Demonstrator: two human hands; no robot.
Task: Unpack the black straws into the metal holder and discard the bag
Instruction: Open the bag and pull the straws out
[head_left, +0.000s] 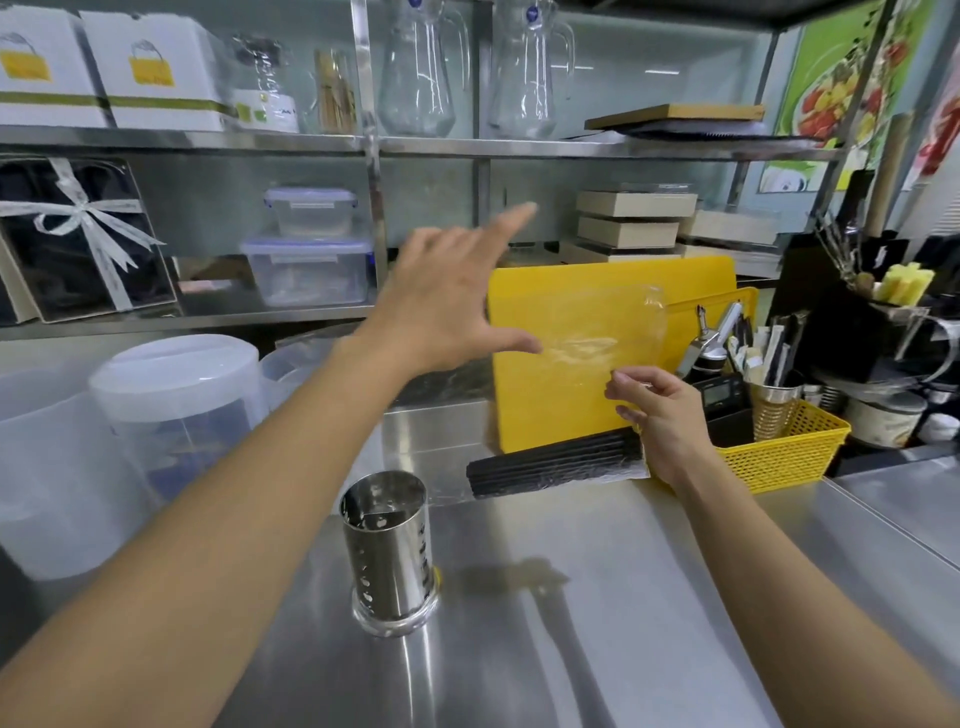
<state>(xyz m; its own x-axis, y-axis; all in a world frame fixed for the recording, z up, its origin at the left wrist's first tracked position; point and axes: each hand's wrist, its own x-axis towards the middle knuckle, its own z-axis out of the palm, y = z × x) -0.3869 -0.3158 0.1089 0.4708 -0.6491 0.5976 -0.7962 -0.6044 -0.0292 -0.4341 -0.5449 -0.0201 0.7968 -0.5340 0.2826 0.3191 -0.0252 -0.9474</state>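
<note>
A bundle of black straws lies flat on the steel counter, with clear film showing at its right end. The perforated metal holder stands upright to the left of and nearer than the straws, with nothing inside. A clear plastic bag hangs in the air in front of a yellow cutting board. My right hand pinches the bag's lower right corner, just above the right end of the straws. My left hand is raised with fingers spread, and its thumb tip is at the bag's left edge.
The yellow cutting board leans behind the straws. A yellow basket with utensils sits to the right. Large translucent lidded tubs stand at the left. Shelves behind hold boxes, containers and glass jugs.
</note>
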